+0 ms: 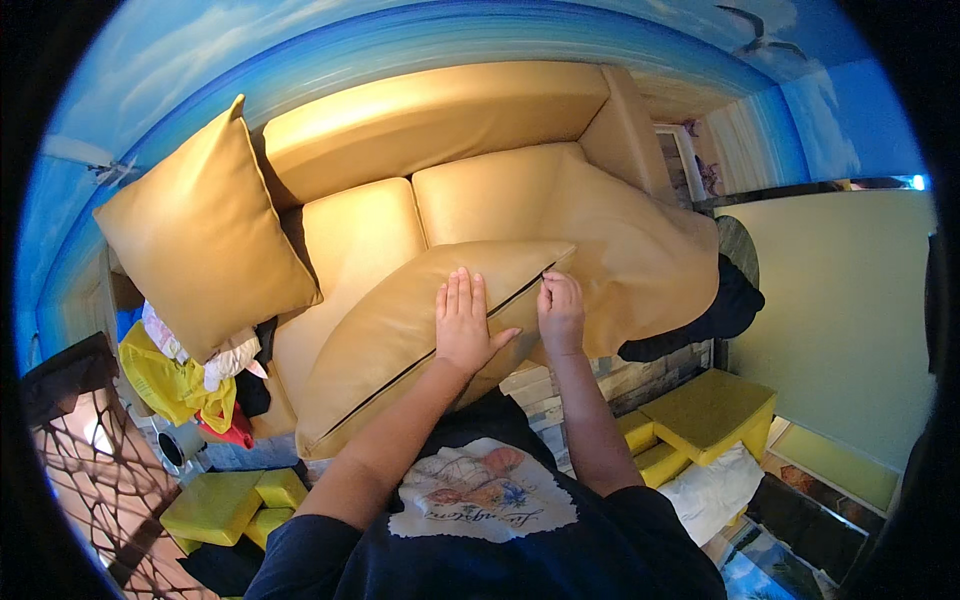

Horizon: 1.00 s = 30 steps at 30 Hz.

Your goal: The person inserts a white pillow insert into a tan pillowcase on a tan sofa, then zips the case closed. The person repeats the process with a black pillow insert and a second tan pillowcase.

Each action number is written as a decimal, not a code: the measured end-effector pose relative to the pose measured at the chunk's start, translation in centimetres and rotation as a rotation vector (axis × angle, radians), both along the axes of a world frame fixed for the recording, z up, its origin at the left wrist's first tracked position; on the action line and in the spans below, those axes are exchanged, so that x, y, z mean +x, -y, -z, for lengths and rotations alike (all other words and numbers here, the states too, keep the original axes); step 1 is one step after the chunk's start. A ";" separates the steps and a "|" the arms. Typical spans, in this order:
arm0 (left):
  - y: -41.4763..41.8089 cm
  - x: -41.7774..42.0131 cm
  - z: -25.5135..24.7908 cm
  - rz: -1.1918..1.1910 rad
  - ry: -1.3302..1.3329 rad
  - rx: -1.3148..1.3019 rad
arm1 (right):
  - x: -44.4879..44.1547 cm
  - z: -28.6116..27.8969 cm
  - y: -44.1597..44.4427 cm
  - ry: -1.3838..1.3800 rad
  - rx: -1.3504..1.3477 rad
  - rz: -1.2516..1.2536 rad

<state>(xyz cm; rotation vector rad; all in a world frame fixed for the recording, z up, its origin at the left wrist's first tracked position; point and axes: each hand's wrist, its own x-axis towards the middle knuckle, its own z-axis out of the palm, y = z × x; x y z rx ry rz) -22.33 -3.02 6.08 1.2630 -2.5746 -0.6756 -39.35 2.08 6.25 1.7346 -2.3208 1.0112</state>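
Observation:
A tan cushion (pixel 390 322) with a dark zipper (pixel 405 376) along its side lies before me, at the front of a tan sofa (pixel 480 187). My left hand (pixel 463 322) rests flat on the cushion beside the zipper, fingers pointing away from me and thumb spread. My right hand (pixel 561 307) has its fingers closed at the zipper's upper right end, near the cushion's corner; a zipper pull itself is hidden by the fingers. A second tan cushion (pixel 202 232) leans at the sofa's left end.
Clothes and a yellow bag (pixel 161 375) are heaped at the sofa's left end. Dark cloth (pixel 697 322) hangs by the right end. Yellow-green stools (pixel 214 506) stand at lower left, and more (pixel 709 412) at lower right with a white pillow (pixel 712 491).

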 end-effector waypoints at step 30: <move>-0.2 0.2 -0.2 -0.003 -0.036 -0.033 | 0.4 -1.5 -0.5 0.083 -0.021 0.026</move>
